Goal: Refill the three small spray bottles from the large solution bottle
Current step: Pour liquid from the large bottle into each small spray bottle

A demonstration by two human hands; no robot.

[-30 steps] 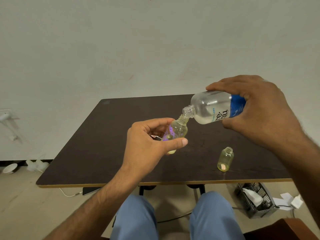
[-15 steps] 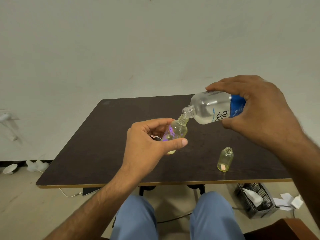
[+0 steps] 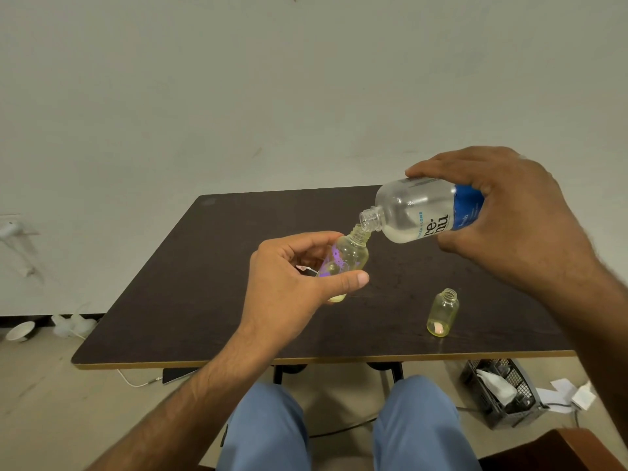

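One small spray bottle [image 3: 346,256], pinched in the left hand [image 3: 292,283], is being filled from the large solution bottle [image 3: 424,212] clasped by the right hand [image 3: 509,219] (another uncapped bottle [image 3: 441,312] waits near-right on the tabletop [image 3: 204,283]; a third is unseen).

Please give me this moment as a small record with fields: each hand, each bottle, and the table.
left hand: holds small bottle, tilted
right hand: holds large bottle, tipped
small bottle: uncapped, neck at large bottle's mouth
large bottle: uncapped, clear, blue label
second small bottle: upright on table, uncapped, untouched
table: dark top
third small bottle: not visible
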